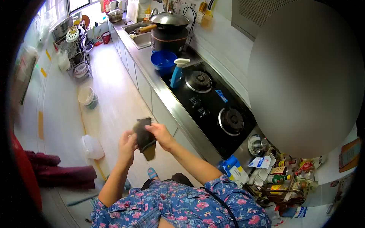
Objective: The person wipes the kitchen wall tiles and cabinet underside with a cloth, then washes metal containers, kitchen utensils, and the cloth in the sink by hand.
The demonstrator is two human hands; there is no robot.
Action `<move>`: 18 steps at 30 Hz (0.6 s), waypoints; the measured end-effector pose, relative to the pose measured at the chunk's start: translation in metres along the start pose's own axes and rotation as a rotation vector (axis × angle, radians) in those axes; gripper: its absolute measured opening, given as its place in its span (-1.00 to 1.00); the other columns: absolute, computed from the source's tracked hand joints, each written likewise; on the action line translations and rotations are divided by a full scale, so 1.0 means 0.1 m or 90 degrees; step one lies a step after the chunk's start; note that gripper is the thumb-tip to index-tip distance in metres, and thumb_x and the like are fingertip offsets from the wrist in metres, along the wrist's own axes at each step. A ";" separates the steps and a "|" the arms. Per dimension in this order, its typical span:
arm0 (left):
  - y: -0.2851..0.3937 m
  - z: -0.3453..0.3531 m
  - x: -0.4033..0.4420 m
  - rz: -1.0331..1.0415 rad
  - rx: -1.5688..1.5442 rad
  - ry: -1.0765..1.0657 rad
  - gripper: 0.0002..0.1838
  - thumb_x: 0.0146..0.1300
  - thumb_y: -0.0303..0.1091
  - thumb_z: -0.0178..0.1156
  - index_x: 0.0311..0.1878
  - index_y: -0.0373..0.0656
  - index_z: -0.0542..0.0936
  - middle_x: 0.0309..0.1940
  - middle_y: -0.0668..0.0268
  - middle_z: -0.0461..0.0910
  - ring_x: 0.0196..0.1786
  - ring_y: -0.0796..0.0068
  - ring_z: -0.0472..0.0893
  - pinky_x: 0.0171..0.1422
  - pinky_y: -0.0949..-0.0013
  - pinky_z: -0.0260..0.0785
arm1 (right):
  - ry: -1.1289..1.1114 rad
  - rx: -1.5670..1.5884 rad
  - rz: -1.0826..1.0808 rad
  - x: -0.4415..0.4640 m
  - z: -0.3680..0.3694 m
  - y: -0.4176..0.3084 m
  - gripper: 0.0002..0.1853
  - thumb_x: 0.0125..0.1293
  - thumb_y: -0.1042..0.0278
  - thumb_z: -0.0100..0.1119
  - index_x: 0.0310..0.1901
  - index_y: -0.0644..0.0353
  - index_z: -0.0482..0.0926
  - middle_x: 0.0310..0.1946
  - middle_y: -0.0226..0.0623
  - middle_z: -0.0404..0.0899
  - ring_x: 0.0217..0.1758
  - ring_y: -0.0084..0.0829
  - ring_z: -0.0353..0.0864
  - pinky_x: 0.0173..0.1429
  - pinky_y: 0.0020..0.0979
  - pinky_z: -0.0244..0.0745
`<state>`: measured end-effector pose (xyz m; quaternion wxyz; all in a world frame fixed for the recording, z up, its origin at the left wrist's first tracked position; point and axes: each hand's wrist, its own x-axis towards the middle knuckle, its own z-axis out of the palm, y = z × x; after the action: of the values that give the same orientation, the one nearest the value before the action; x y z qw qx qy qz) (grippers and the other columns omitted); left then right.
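Head view: person in blue floral shirt point(171, 201) stands by counter. Dark item point(145, 136), brownish at lower end, up in front of body, over pale floor point(110, 76). Left hand point(127, 143) pinching its left edge; right hand point(161, 135) gripping its right side, thumb across front. Beside them, black stove point(209, 108), blue spray bottle point(176, 76) standing on it, blue bowl point(163, 60) near bottle.

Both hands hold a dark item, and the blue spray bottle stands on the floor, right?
Not on the floor: the head view shows the blue spray bottle standing on the black stove. The left hand and right hand do hold the dark item.
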<state>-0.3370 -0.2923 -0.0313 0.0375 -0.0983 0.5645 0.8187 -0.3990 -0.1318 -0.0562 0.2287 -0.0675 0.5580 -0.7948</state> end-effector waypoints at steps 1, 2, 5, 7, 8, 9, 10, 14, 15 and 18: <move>0.07 -0.16 0.14 -0.027 -0.022 0.009 -0.80 0.30 -0.30 0.06 -0.09 -0.18 0.43 -0.35 0.39 0.48 -0.31 0.61 0.48 -0.23 0.51 0.38 | -0.004 -0.055 0.002 0.16 -0.03 -0.09 -0.74 0.35 0.27 0.03 -0.10 0.27 0.57 -0.25 -0.41 0.58 -0.24 -0.58 0.53 -0.09 -0.52 0.46; 0.06 -0.29 0.30 -0.023 -0.046 0.006 -0.79 0.29 -0.30 0.06 -0.09 -0.19 0.43 -0.33 0.37 0.50 -0.28 0.59 0.50 -0.21 0.49 0.39 | 0.010 -0.034 0.019 0.29 -0.10 -0.19 -0.73 0.35 0.26 0.03 -0.08 0.27 0.56 -0.23 -0.40 0.58 -0.22 -0.58 0.54 -0.07 -0.51 0.47; 0.10 -0.48 0.74 -0.023 -0.116 0.005 -0.78 0.28 -0.29 0.06 -0.10 -0.20 0.43 -0.26 0.33 0.55 -0.22 0.52 0.55 -0.14 0.41 0.42 | 0.081 0.006 0.036 0.62 -0.34 -0.47 -0.70 0.34 0.25 0.04 -0.03 0.28 0.54 -0.16 -0.34 0.57 -0.15 -0.54 0.55 -0.02 -0.48 0.48; 0.36 -0.49 0.89 -0.032 -0.159 0.019 -0.78 0.28 -0.28 0.05 -0.11 -0.20 0.43 -0.22 0.30 0.56 -0.19 0.47 0.57 -0.11 0.35 0.44 | 0.157 0.001 0.001 0.88 -0.59 -0.56 -0.68 0.33 0.26 0.05 0.01 0.28 0.51 -0.10 -0.30 0.56 -0.08 -0.51 0.56 0.02 -0.45 0.49; 0.47 -0.50 0.99 -0.022 -0.179 0.016 -0.80 0.28 -0.29 0.03 -0.12 -0.19 0.43 -0.23 0.29 0.56 -0.19 0.42 0.57 -0.08 0.30 0.43 | 0.246 -0.085 -0.046 1.10 -0.84 -0.48 -0.65 0.31 0.27 0.09 0.05 0.29 0.49 -0.06 -0.28 0.55 -0.03 -0.47 0.55 0.02 -0.45 0.49; 0.49 -0.55 1.12 0.008 -0.202 -0.001 -0.81 0.29 -0.29 0.02 -0.12 -0.18 0.43 -0.22 0.28 0.56 -0.18 0.40 0.57 -0.06 0.32 0.43 | 0.334 -0.168 -0.095 1.34 -1.11 -0.38 -0.62 0.29 0.28 0.12 0.08 0.30 0.46 -0.02 -0.25 0.54 0.02 -0.44 0.55 0.03 -0.44 0.48; 0.56 -0.58 1.23 0.016 -0.204 0.007 -0.82 0.29 -0.31 0.02 -0.14 -0.19 0.44 -0.23 0.27 0.56 -0.19 0.39 0.57 -0.05 0.33 0.43 | 0.425 -0.255 -0.127 1.51 -1.30 -0.41 -0.53 0.24 0.30 0.18 0.14 0.33 0.41 0.04 -0.16 0.51 0.10 -0.33 0.52 0.11 -0.41 0.44; 0.66 -0.71 1.77 0.011 -0.190 0.016 -0.86 0.28 -0.35 0.03 -0.19 -0.19 0.44 -0.26 0.26 0.57 -0.20 0.41 0.58 -0.06 0.36 0.45 | 0.634 -0.359 -0.091 2.04 -1.79 -0.76 -0.09 0.10 0.10 0.34 0.35 0.34 0.04 0.33 0.09 0.10 0.41 -0.05 0.08 0.40 -0.18 0.06; 0.69 -0.72 1.85 0.000 -0.177 0.026 -0.87 0.28 -0.36 0.03 -0.19 -0.20 0.44 -0.27 0.26 0.57 -0.20 0.41 0.58 -0.06 0.37 0.46 | 0.633 -0.359 -0.101 2.14 -1.84 -0.77 -0.05 0.09 0.09 0.35 0.37 0.32 -0.02 0.36 0.09 0.03 0.43 -0.04 0.02 0.43 -0.17 0.00; 0.77 -0.82 2.13 0.001 -0.153 0.051 -0.89 0.27 -0.36 0.04 -0.23 -0.19 0.44 -0.28 0.26 0.57 -0.20 0.45 0.59 -0.06 0.40 0.48 | 0.648 -0.395 -0.185 2.46 -2.03 -0.64 -0.02 0.05 0.14 0.40 0.36 0.35 -0.02 0.35 0.12 0.03 0.43 -0.04 0.02 0.44 -0.17 -0.02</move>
<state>-0.5489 -0.4068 -0.0326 0.0024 -0.1346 0.4631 0.8760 -0.7090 -0.0483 -0.1081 -0.2074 0.1817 0.7877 -0.5509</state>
